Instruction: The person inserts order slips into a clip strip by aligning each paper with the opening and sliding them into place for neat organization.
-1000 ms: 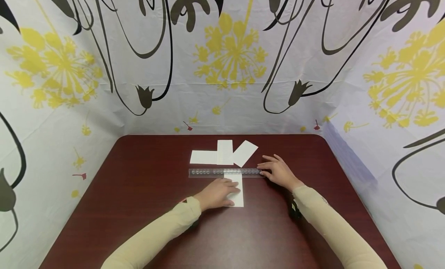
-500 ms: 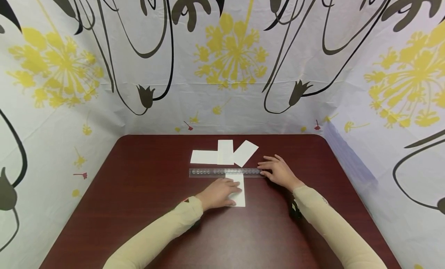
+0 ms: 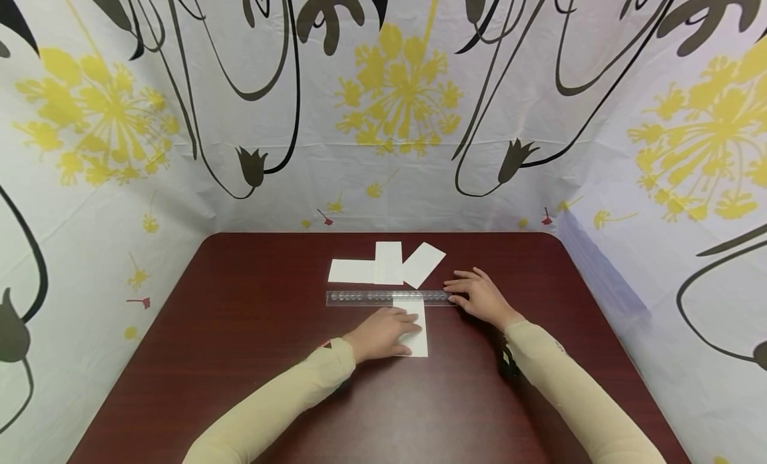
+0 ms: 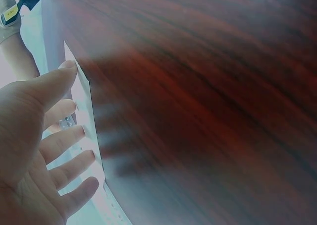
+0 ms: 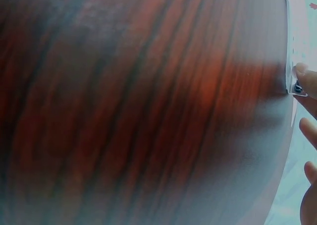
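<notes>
My left hand (image 3: 380, 334) lies over a white paper card (image 3: 421, 337), fingers spread and fairly straight on it. The card's far end meets the clear plastic ruler (image 3: 353, 296) and shows through it. This ruler lies crosswise on the table and has a row of round holes. At its right end is my right hand (image 3: 484, 301), thumb and fingertips touching it with the fingers extended. In the left wrist view, the fingertips (image 4: 88, 155) sit along the card's edge. The right wrist view catches only the thumb (image 5: 306, 79) at the ruler's end and parts of other fingers.
Beyond the ruler lie three more white cards: a sideways one (image 3: 350, 271), an upright one (image 3: 388, 261) and a slanted one (image 3: 423, 264). The dark red wooden table (image 3: 240, 304) ends at a flower-patterned cloth (image 3: 383, 198) behind and at the sides.
My left hand has slid a little to the right, and the card under it has shifted right along the ruler. The ruler and my right hand have stayed in place.
</notes>
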`<state>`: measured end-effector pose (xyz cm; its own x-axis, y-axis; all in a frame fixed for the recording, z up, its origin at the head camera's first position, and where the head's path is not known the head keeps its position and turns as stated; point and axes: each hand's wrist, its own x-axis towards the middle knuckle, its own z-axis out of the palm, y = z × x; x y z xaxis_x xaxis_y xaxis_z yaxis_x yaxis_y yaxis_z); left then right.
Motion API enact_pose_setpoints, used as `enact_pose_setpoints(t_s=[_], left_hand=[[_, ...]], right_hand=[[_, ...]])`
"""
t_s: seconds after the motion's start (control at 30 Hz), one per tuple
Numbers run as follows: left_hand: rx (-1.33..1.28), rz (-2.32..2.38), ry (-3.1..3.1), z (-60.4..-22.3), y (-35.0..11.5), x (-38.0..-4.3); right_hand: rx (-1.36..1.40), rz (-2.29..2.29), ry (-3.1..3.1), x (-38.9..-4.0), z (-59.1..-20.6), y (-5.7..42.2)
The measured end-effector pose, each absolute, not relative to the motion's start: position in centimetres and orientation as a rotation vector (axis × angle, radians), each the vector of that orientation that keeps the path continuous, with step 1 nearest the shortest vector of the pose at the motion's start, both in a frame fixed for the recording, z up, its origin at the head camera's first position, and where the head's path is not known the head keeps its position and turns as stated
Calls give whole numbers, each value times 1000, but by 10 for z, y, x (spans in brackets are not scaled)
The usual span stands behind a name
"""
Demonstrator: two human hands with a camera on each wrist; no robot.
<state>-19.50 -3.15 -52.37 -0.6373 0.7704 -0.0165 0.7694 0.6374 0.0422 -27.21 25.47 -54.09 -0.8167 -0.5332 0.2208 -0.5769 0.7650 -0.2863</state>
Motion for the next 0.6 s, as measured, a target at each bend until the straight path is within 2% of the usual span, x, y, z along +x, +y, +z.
enact_pose_setpoints(t_s=[0.6], left_hand=[[1361,46,2817,-525,-24,-196]], right_hand=[[886,531,-2875,-270,-536,253]])
